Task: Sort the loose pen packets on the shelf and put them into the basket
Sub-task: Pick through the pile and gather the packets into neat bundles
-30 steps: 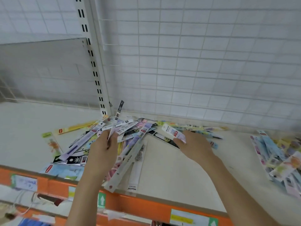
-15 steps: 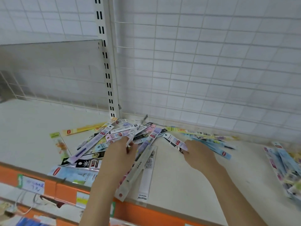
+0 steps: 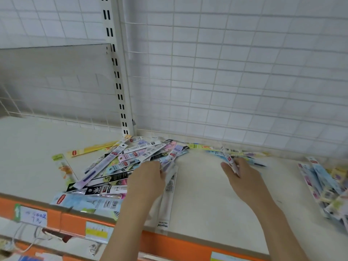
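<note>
Sorting still at the gather stage, judging by the spread. Left hand (image 3: 148,178) over the main pile of pen packets (image 3: 120,166), fingers curled round a small bunch of long white packets (image 3: 168,194) that run back under the palm toward the orange shelf lip (image 3: 169,245). Probably collected into one fist to square them up before a single carry. Right hand (image 3: 243,178) pinching one pale packet with a red tag (image 3: 230,162), at the near end of a thin strip of blue and yellow packets just beyond its fingertips, along the wire grid back (image 3: 226,72). Looks like picking by type, one at a time.

Second heap of packets (image 3: 327,185) well right of the right hand, on the same shelf (image 3: 203,194). Basket not in view.

Writing: red brand tags on several packets, too blurred to read. A "5" on a black packet just left of the left hand. Barcode on the pale blue packet (image 3: 88,202) at the lip. Handwritten shelf label (image 3: 33,216) below the left hand, illegible. White packet end carries print, unreadable.
</note>
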